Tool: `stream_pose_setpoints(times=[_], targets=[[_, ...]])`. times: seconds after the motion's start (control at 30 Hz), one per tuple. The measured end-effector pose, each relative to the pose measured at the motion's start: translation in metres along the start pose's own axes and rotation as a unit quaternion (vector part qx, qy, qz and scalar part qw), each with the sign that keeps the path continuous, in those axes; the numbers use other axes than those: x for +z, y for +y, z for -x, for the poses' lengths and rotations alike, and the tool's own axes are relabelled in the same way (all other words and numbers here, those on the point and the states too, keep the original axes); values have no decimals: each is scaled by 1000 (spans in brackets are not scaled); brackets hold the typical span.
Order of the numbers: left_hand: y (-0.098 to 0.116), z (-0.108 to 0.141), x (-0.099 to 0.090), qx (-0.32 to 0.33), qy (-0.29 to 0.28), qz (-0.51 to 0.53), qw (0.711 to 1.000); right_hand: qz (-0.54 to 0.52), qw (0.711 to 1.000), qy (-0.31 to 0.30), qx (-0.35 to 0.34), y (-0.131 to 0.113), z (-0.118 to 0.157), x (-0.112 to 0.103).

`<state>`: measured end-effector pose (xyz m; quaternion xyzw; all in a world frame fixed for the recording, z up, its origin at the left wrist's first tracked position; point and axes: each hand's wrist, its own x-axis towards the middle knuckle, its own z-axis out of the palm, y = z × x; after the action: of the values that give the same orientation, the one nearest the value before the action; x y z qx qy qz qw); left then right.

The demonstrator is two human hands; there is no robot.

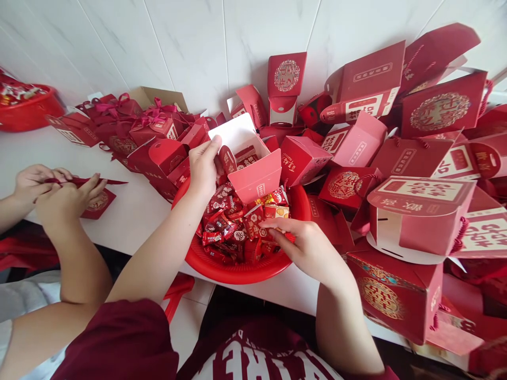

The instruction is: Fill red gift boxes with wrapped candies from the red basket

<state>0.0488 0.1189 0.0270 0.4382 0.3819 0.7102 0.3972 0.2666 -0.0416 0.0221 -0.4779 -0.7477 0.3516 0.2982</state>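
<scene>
My left hand (pixel 205 164) grips an open red gift box (pixel 255 177) by its raised white-lined flap. The box is tilted over the basket, and a dark red packet (pixel 246 157) shows inside it. My right hand (pixel 311 245) is over the wrapped candies, its thumb and fingers closed at a red candy packet (pixel 254 224). Close by those fingers is a yellow-and-red packet (pixel 276 211). A round red plastic basket (pixel 245 275) beneath both hands holds many small red-wrapped candies (pixel 222 232).
Red gift boxes (pixel 348 187) crowd the table's right side and back along the tiled wall (pixel 190 42). At left, another person's hands (pixel 65 192) handle a dark red ribbon (pixel 114 183) over a small box (pixel 99 206). Ribboned boxes (pixel 119 121) and a second red basin (pixel 31 113) stand beyond.
</scene>
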Motion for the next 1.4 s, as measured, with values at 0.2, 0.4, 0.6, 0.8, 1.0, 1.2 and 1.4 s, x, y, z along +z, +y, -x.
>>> stream_pose_setpoints(times=[0.2, 0.4, 0.6, 0.8, 1.0, 1.2, 1.4], targets=[[-2, -1, -2, -6, -12, 2, 1000, 106, 994, 38, -8, 8, -4, 7], [-4, -3, -2, 7, 5, 16, 1000, 112, 994, 2, -5, -4, -9, 12], [-4, -4, -3, 24, 5, 22, 999, 162, 986, -37, -27, -19, -24, 21], [2, -2, -2, 13, 12, 9, 1000, 254, 941, -168, -146, -50, -57, 63], [5, -4, -4, 22, 15, 19, 999, 330, 870, -328, -159, -61, -91, 102], [3, -5, -5, 10, 9, 17, 1000, 367, 883, -273, -106, -48, -82, 80], [2, -5, -4, 3, 17, 13, 1000, 344, 916, -199, -60, -30, -59, 53]])
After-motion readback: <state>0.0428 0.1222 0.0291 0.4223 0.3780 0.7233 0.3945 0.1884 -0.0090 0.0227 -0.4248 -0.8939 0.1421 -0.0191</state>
